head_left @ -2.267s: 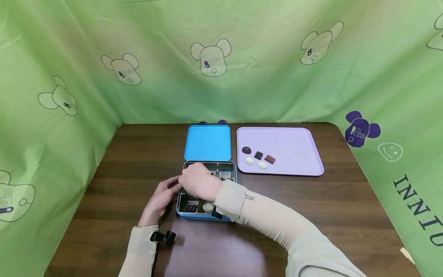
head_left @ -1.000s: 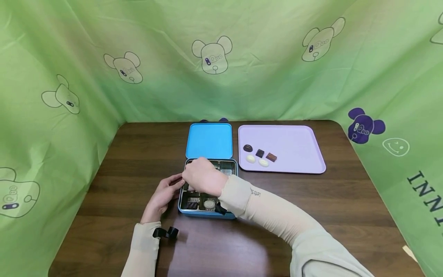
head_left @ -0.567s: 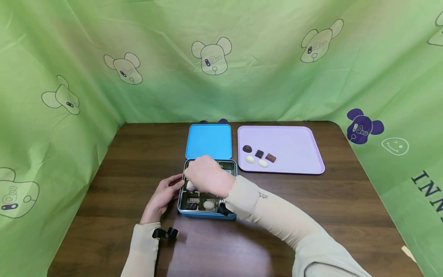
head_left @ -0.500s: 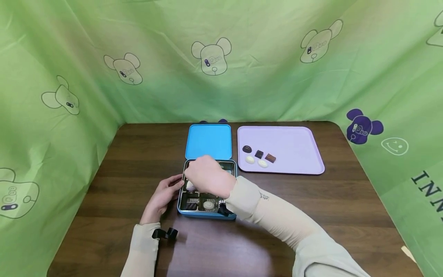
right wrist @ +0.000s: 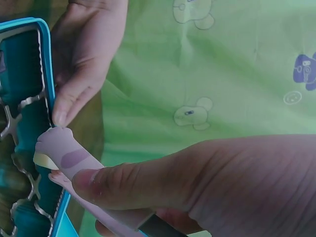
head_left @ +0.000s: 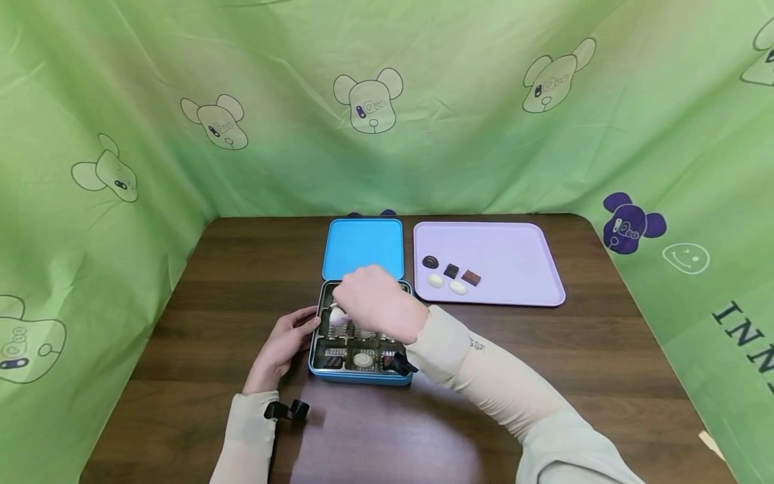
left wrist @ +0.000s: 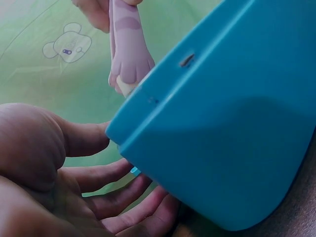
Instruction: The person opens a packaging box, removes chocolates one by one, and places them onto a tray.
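Note:
My right hand [head_left: 377, 302] holds lilac paw-shaped tongs [right wrist: 81, 153] over the left side of a blue tin [head_left: 363, 378]. Between the paw tips sits a pale cream chocolate [right wrist: 44, 161], partly covered by the upper paw. The tin is divided into compartments; in its front row lie a dark piece [head_left: 332, 361], a white oval chocolate [head_left: 363, 360] and another dark piece near the right wrist. My left hand [head_left: 287, 344] touches the tin's left side, thumb at the rim and fingers loosely extended along the wall. The right hand hides part of the back compartments.
Behind the tin lies its flat blue lid [head_left: 364, 249]. A lilac tray [head_left: 514, 262] to the right bears several chocolates, dark, brown and white, near its left end. A green printed curtain [head_left: 272, 181] encloses the wooden table [head_left: 242, 269].
My right hand has shifted to the right and slightly back, bringing the tongs' tip and more left-hand compartments into view. The left hand stays at the tin's side.

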